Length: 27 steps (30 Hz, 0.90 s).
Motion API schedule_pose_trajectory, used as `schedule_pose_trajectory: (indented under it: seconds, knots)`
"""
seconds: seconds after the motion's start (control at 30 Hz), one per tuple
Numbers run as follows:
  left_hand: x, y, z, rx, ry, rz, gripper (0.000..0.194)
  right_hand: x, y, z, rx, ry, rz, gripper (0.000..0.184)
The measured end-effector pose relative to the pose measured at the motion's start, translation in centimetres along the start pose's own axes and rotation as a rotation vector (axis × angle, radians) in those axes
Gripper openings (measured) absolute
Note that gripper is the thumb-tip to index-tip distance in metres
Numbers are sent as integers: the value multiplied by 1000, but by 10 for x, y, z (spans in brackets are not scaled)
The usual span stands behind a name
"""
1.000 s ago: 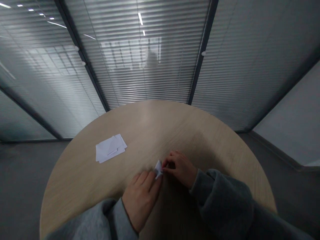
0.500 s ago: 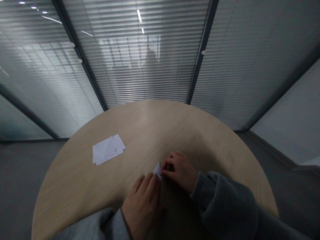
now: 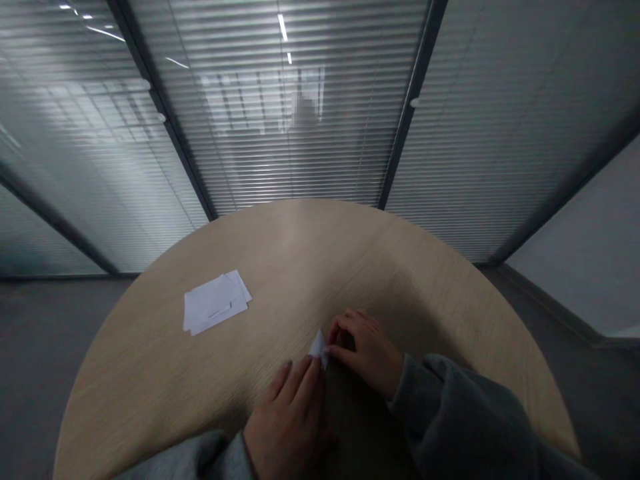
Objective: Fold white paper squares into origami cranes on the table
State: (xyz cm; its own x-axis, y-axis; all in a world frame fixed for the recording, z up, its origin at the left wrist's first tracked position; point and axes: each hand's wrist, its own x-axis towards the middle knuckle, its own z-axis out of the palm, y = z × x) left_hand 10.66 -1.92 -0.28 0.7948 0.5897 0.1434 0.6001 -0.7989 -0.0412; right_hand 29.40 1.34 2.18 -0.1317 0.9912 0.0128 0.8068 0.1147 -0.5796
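while pinning down the paper [image 3: 318, 345] with the left hand [image 3: 287, 420], pinches its right edge with the right hand [image 3: 369, 351]. holds the paper on the table [image 3: 310, 260], between both hands and well apart from the stack [image 3: 215, 303]. aims its narrow tip away from the body, toward the far rim and the blinds [image 3: 295, 163], with the long axis of the visible part running roughly straight out from the body. covers the near end with the left fingertips, so cannot tell the full length.

rests the left fingers close together, tips on the paper, back of the hand up; with the thumb out of sight, can't say whether gripping or merely pressing. holds the right thumb and forefinger together on the paper's edge, curved into a small ring.

beyond the left hand, lying flat: the stack, white and overlapping, corners uneven, long axis slanting up to the right. too small and dim to make out any writing on either. wears grey sleeves [image 3: 465, 410]. casts a soft shadow over the table beside the right hand. past the table: dark posts [image 3: 411, 107] between the blinds, pale wall [image 3: 590, 247] at right.
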Motion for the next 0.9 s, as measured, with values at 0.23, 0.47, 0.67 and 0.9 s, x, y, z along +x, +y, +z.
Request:
schedule_pose_trajectory:
  seconds: [0.23,0.47,0.67,0.9]
  knots:
    - [-1,-4,1,15,37,28,50,1,1,-1,-10,-3,-5,8]
    - [0,-6,-1,-71,17,4,53,-5,-3,-3,-92,76,-115,9]
    - [2,-7,-1,-88,-4,1,55,-13,-7,-6,-402,159,-301,12]
    - [4,-8,4,-21,50,47,55,-23,-14,7,-693,301,-357,11]
